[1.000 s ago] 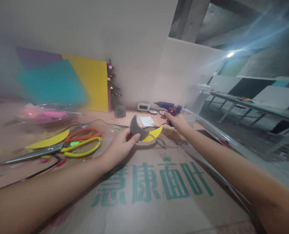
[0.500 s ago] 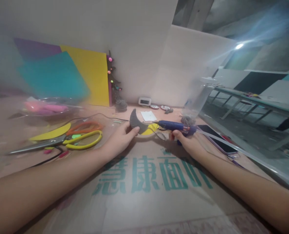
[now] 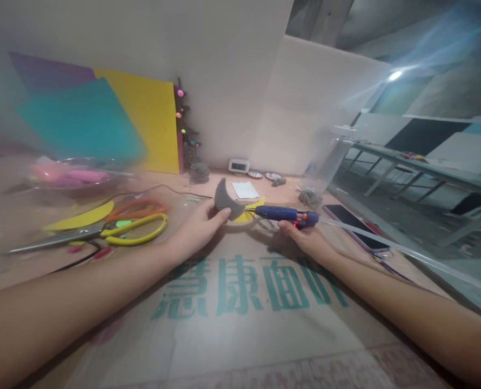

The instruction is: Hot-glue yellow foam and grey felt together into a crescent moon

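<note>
Between thumb and fingers, my left hand [image 3: 205, 220] pinches a dark grey crescent-shaped piece [image 3: 226, 202], its tip pointing up. My right hand [image 3: 299, 233] is closed around a blue hot glue gun [image 3: 283, 213] with a long clear glue stick [image 3: 398, 248] sticking out of its back and a small red light showing. The gun's nozzle is at the right end of the grey crescent; whether it touches, I cannot tell. Just behind the nozzle lies a yellow piece [image 3: 257, 205] on the table.
On the left lie scissors [image 3: 135, 232] with yellow handles, an orange-handled pair [image 3: 121, 209] and a yellow crescent [image 3: 82, 217]. A phone [image 3: 356, 227] is at the right. At the back stand a small white clock [image 3: 239, 166], white paper [image 3: 245, 190] and a decorated little branch [image 3: 184, 129].
The glue gun has moved slightly left and down, bringing its nozzle to the crescent's end. A red light now shows on the gun. The whole view has shifted a little.
</note>
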A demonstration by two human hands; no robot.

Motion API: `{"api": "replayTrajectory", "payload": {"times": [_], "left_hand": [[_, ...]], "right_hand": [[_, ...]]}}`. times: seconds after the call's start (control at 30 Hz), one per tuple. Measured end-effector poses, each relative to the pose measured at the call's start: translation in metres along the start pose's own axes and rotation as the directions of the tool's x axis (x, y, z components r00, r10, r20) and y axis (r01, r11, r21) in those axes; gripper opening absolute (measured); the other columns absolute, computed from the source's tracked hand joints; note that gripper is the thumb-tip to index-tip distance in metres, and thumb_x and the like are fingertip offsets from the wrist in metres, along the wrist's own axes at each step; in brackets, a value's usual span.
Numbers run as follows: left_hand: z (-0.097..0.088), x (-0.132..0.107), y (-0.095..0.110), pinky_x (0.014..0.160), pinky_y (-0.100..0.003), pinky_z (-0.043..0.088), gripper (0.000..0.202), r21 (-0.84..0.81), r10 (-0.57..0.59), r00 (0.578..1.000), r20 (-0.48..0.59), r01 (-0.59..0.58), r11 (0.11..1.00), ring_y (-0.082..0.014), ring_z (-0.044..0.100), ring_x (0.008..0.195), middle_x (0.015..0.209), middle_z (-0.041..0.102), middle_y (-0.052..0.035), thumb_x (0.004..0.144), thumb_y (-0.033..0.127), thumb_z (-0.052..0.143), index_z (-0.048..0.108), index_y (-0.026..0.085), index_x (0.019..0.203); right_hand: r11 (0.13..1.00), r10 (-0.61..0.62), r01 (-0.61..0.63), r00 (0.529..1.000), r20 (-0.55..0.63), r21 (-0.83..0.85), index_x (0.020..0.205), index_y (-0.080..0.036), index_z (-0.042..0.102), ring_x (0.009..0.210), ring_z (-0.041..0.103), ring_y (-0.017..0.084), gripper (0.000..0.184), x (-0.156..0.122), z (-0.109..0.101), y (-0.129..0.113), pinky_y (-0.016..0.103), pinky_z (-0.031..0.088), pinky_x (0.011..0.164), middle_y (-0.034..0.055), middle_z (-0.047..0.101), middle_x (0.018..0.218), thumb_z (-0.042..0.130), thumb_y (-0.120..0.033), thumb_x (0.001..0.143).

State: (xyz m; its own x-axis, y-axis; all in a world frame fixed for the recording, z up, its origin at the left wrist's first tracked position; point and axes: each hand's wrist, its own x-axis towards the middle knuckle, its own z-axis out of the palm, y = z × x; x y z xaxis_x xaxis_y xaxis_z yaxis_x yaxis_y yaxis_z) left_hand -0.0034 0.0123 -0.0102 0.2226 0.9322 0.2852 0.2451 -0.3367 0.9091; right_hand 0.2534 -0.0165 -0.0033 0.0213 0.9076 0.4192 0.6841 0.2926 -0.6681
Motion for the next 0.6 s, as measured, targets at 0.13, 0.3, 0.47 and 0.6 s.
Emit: {"api": "replayTrajectory", "payload": {"times": [0.13,0.3,0.47,0.6], "left_hand": [[-0.001,0.000,-0.003,0.065,-0.027,0.045,0.023,-0.010,0.005,1.000,0.009,-0.005,1.000,-0.0179,0.058,0.069,0.070,0.064,0.0001,0.086,0.039,0.057,0.065,0.018,0.093],[-0.001,0.000,-0.003,0.067,-0.028,0.046,0.027,0.009,-0.001,1.000,0.008,0.000,1.000,-0.0180,0.059,0.070,0.075,0.065,-0.0013,0.086,0.041,0.056,0.065,0.016,0.094],[0.000,0.000,-0.003,0.069,-0.029,0.047,0.028,0.004,0.005,1.000,0.013,-0.005,1.000,-0.0189,0.059,0.073,0.075,0.065,-0.0015,0.086,0.040,0.056,0.065,0.016,0.097],[0.000,0.001,-0.006,0.068,-0.029,0.047,0.029,0.008,0.020,0.999,0.025,-0.020,1.000,-0.0187,0.059,0.074,0.077,0.064,-0.0019,0.087,0.041,0.055,0.064,0.016,0.100]], "right_hand": [[1.000,-0.003,0.003,1.000,0.000,-0.012,0.076,-0.023,0.071,0.075,0.070,0.032,0.032,0.001,0.000,-0.001,0.044,0.057,0.070,0.0100,0.074,0.078,0.067,-0.054,0.075],[0.997,0.012,-0.015,0.999,-0.035,-0.081,0.078,-0.022,0.073,0.077,0.071,0.030,0.031,0.000,0.000,-0.002,0.040,0.059,0.072,0.0082,0.076,0.079,0.067,-0.053,0.075],[0.982,0.085,-0.085,0.996,-0.008,-0.166,0.080,-0.022,0.075,0.086,0.072,0.030,0.031,-0.001,-0.001,-0.011,0.038,0.059,0.078,0.0073,0.077,0.085,0.064,-0.051,0.076],[0.976,0.110,-0.108,0.994,0.003,-0.191,0.084,-0.021,0.075,0.088,0.072,0.031,0.034,-0.001,-0.002,-0.014,0.040,0.059,0.079,0.0083,0.077,0.087,0.064,-0.052,0.076]]}}
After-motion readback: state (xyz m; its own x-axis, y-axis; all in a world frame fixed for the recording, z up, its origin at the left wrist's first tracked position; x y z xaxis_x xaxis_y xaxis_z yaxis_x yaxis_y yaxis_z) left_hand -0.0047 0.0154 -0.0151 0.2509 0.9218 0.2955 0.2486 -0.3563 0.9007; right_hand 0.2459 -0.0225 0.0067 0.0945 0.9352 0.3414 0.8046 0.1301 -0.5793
